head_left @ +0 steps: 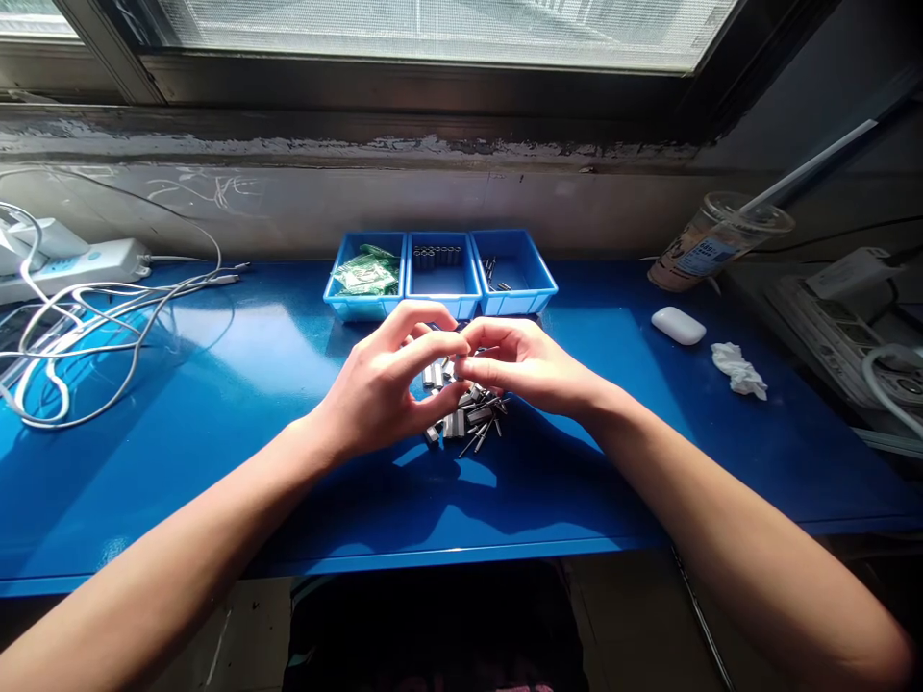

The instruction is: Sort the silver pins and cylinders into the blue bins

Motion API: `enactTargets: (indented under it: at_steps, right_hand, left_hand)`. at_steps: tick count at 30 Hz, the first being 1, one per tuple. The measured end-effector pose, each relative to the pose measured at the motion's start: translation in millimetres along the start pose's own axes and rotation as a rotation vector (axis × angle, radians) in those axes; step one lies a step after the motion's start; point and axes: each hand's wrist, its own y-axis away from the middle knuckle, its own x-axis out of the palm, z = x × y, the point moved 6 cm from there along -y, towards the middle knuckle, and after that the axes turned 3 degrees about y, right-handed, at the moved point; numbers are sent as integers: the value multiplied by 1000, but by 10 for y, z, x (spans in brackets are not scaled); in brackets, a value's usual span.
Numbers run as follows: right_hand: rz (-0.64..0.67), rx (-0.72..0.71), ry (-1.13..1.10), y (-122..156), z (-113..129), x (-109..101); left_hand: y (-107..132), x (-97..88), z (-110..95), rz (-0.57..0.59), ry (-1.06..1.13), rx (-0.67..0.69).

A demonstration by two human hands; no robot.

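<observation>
My left hand (386, 389) and my right hand (519, 370) meet fingertip to fingertip just above a small heap of grey metal sleeves and screws (468, 415) on the blue table (216, 423). Both hands are pinched closed on a small metal part between them; its shape is mostly hidden by the fingers. Behind the hands stand three blue bins: the left bin (365, 279) holds green packets, the middle bin (441, 274) holds a row of dark sleeves, the right bin (513, 274) holds a few screws.
White cables (93, 317) and a power strip (72, 264) lie at the left. A plastic drink cup with a straw (713, 240), a white earbud case (678, 325) and a crumpled tissue (739, 370) sit at the right. A window sill runs behind.
</observation>
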Motion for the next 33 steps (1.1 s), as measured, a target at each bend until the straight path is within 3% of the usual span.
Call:
enactTargets:
  at_steps: [9,33]
  right_hand:
    - [-14,11,-1,-4,-3,12]
    - [-11,-27,-21,-8,-2,4]
  left_hand:
    - [5,4,9,-9,-78,7]
    - [-23,-8,-22,19,-42,51]
